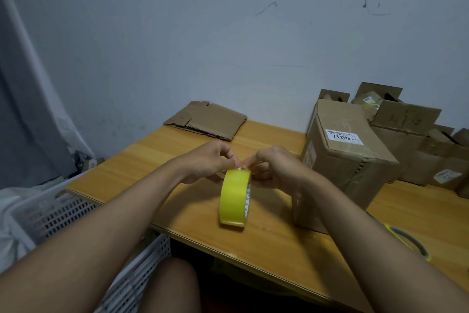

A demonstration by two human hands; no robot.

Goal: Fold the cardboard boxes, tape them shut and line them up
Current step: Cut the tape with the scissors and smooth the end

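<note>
Evidently both hands pinch at the top of the yellow tape roll (pixel 234 198), held on edge above the wooden table (pixel 142 157): the left hand (pixel 208 163) steadies it while the right hand (pixel 272 166) seems to pick for the loose end. Best to lift that end squarely, then draw it toward the big box (pixel 347 157) just to the right.

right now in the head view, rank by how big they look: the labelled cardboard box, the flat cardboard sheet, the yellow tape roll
1. Labelled cardboard box, clearly largest.
2. Flat cardboard sheet, though it lies farther back, so it may look smaller than it is.
3. Yellow tape roll, smallest, despite being nearest.
</note>
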